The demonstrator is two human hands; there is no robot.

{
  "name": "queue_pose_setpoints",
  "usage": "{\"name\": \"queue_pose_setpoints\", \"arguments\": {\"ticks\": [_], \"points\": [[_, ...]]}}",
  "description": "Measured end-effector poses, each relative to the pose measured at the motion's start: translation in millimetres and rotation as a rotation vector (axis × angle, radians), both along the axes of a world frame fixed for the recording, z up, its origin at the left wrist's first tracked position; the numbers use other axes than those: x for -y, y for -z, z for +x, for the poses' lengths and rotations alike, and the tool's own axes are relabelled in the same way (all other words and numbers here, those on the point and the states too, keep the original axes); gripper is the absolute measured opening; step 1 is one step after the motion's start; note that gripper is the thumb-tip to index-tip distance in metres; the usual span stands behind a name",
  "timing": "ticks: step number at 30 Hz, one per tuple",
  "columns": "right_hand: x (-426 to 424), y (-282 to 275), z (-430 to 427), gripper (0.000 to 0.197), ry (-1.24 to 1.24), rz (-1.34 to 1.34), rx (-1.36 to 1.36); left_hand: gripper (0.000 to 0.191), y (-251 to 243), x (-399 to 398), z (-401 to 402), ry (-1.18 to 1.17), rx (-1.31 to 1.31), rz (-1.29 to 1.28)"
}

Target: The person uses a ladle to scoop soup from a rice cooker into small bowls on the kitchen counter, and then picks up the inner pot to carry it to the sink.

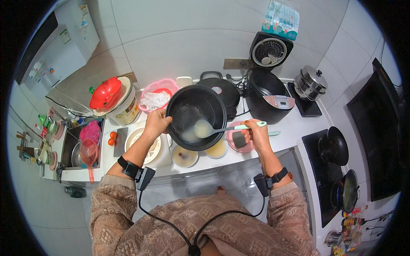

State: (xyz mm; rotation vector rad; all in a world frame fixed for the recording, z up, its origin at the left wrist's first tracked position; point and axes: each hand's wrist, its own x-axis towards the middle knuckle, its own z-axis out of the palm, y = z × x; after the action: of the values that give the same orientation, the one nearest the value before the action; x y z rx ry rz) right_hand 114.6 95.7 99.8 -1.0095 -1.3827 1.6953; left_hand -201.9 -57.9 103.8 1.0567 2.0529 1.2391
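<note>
My left hand (158, 122) grips the left rim of a black rice cooker inner pot (195, 99), which is tilted so its inside faces me. A little pale, cloudy liquid lies at its lower side. My right hand (256, 136) holds the mint-green handle of a ladle (203, 128), whose bowl is inside the pot and full of that liquid. Below the pot stand a bowl of yellowish food with a dark piece (185, 156) and another yellowish bowl (217, 149). Near my right hand is a pink plate (247, 148) bearing a dark block.
The rice cooker (267, 104) stands lid up at the back, beside a black electric pan (225, 89). Further right are a steel pot (310, 83) and a black cooktop (315, 179) with pans. Leftward are a lidded cream container (166, 155), tomatoes (111, 141) and a sink (71, 140).
</note>
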Motion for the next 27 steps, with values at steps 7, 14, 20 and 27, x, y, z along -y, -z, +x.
{"name": "queue_pose_setpoints", "arguments": {"ticks": [7, 14, 20, 27], "points": [[-2, -11, 4, 0.021, 0.003, -0.017, -0.019, 0.012, -3, 0, -1, 0.004, -0.031, -0.002], [-3, -39, 18, 0.024, 0.002, 0.045, -0.032, 0.014, 3, 0, -11, -0.043, -0.05, -0.003], [2, -44, 36, 0.025, 0.045, 0.06, -0.015, 0.014, 13, 1, -26, -0.091, -0.11, -0.002], [9, -12, 58, 0.024, 0.067, 0.028, 0.049, 0.014, 16, 4, -33, -0.162, -0.197, -0.036]]}}
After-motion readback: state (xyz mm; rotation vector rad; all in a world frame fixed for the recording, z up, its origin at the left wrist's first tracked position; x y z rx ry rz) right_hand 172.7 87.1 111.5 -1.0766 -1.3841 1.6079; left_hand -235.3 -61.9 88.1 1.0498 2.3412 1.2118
